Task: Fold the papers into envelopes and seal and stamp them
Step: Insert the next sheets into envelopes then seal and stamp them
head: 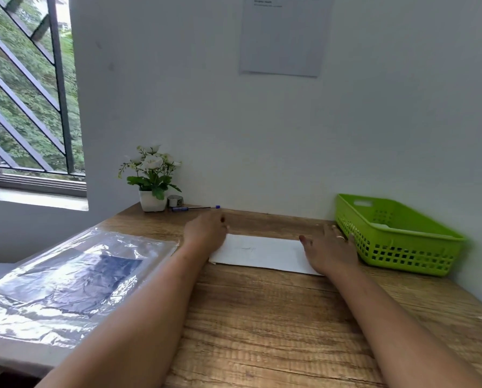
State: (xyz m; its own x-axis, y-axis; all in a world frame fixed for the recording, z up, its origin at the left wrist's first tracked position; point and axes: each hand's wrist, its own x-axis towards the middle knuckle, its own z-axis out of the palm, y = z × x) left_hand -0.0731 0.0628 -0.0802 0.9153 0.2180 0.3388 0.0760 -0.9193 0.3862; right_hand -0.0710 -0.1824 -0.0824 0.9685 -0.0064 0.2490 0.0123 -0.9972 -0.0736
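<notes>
A folded white paper (262, 252) lies flat on the wooden desk (262, 317), far from me. My left hand (206, 229) rests on its left end with fingers curled down over the far corner. My right hand (329, 250) lies flat on its right end, fingers spread, a ring on one finger. Both hands press on the paper; neither lifts it. A blue pen (195, 208) and a small roll of tape (175, 200) lie at the back by the wall.
A green plastic basket (396, 247) with paper inside stands at the right, close to my right hand. A clear plastic sleeve with dark sheets (74, 278) covers the desk's left side. A potted white flower (151, 177) stands at the back left.
</notes>
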